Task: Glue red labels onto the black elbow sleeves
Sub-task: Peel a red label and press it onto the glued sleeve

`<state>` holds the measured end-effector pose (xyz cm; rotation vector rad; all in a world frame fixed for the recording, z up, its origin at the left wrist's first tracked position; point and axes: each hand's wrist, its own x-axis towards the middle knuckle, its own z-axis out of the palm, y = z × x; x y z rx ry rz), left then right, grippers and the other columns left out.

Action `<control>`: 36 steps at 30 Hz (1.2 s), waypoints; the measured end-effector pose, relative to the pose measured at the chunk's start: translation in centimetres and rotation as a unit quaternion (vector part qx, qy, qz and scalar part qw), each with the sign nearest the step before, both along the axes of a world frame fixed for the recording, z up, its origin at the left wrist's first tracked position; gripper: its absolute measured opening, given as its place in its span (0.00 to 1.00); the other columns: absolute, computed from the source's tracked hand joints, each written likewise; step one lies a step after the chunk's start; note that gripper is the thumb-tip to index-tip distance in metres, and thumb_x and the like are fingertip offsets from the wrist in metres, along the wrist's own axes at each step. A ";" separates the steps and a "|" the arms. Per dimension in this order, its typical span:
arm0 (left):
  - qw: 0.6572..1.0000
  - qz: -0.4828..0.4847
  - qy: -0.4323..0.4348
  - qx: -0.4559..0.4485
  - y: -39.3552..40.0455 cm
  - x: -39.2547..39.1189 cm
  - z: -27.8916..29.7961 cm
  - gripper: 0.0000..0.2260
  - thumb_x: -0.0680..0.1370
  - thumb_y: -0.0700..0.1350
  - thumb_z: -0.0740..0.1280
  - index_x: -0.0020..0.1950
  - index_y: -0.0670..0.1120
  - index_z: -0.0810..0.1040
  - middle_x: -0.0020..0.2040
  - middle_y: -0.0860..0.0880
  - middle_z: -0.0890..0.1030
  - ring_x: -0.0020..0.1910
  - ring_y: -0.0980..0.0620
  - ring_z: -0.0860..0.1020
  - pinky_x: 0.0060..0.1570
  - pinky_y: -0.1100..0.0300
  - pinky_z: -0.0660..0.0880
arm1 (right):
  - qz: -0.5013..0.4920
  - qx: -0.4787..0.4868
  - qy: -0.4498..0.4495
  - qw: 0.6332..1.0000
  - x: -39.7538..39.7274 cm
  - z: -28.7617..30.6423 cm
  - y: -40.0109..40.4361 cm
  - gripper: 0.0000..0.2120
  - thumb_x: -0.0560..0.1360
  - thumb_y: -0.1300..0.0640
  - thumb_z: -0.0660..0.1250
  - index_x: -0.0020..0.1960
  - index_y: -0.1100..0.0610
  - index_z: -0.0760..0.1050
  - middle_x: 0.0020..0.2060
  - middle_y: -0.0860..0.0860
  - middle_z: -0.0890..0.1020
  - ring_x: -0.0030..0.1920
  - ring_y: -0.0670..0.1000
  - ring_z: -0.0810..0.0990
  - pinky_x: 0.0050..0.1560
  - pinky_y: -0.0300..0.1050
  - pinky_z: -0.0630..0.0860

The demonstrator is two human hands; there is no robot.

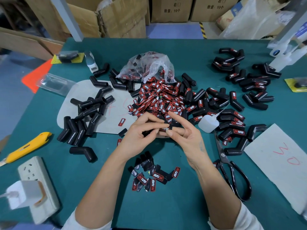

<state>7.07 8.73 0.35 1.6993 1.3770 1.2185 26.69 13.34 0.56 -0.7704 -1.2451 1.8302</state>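
- Centrally, near the tabletop's [166, 205] middle, the left hand [139, 136] and right hand [186, 138] meet, fingers curled, pinching one red label [166, 128] between them.
- Just behind them lies the label heap [159, 100], spilling from a clear plastic bag [149, 65].
- Bare black elbow sleeves [86, 113] sit toward the left edge; labelled sleeves [232, 120] crowd the right side.
- Beside the right hand, a glue bottle [207, 123] lies tipped.
- Scissors [232, 170] lie toward the near right; a yellow knife [28, 146] lies by the left edge.
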 end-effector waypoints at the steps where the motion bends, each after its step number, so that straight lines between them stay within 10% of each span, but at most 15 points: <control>1: 1.000 0.005 -0.015 -0.004 0.0 0.1 0.0 0.19 0.83 0.35 0.67 0.68 0.54 0.83 0.59 0.55 0.80 0.62 0.51 0.79 0.65 0.65 0.72 | -0.003 0.003 0.001 1.000 0.0 0.1 0.0 0.25 0.81 0.62 0.72 0.76 0.49 0.74 0.52 0.62 0.88 0.58 0.60 0.87 0.64 0.45 0.79; 36: 0.981 0.089 -0.168 -0.048 -0.2 3.1 -0.2 0.25 0.80 0.37 0.69 0.71 0.62 0.76 0.57 0.54 0.84 0.64 0.50 0.81 0.61 0.64 0.77 | -0.112 0.030 -0.042 0.992 -1.0 -0.1 -1.2 0.27 0.76 0.62 0.76 0.71 0.43 0.77 0.49 0.59 0.86 0.50 0.50 0.84 0.51 0.36 0.77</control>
